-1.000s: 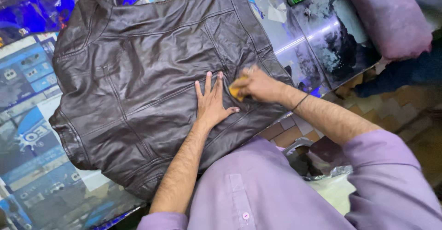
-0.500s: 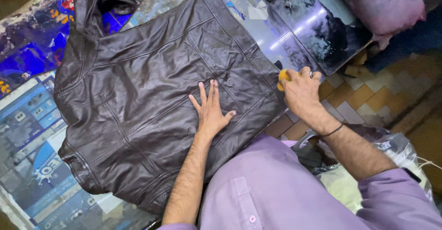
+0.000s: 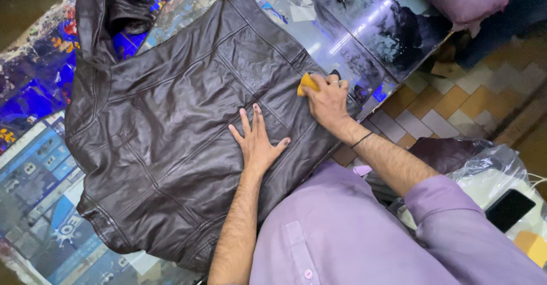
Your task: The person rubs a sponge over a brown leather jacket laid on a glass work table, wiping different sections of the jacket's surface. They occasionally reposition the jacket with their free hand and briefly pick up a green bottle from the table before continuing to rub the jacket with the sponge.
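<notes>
Head view: a dark brown leather jacket (image 3: 188,125) lies spread flat on a glass-topped surface (image 3: 353,28) over colourful printed sheets, its panels and seams showing, the leather glossy and lightly creased, its hem toward the person. The left hand (image 3: 257,142) rests palm down on the jacket's lower middle — fingers (image 3: 246,126) released, splayed and flat, grasping nothing. The right hand (image 3: 329,100) sits at the jacket's hem edge, its fingers clenched around a small yellow sponge (image 3: 307,84) pressed against the leather. A thin dark band circles that wrist. Lilac shirt sleeves (image 3: 444,205) fill the lower frame — a tiled floor (image 3: 444,102) lies to the right.
</notes>
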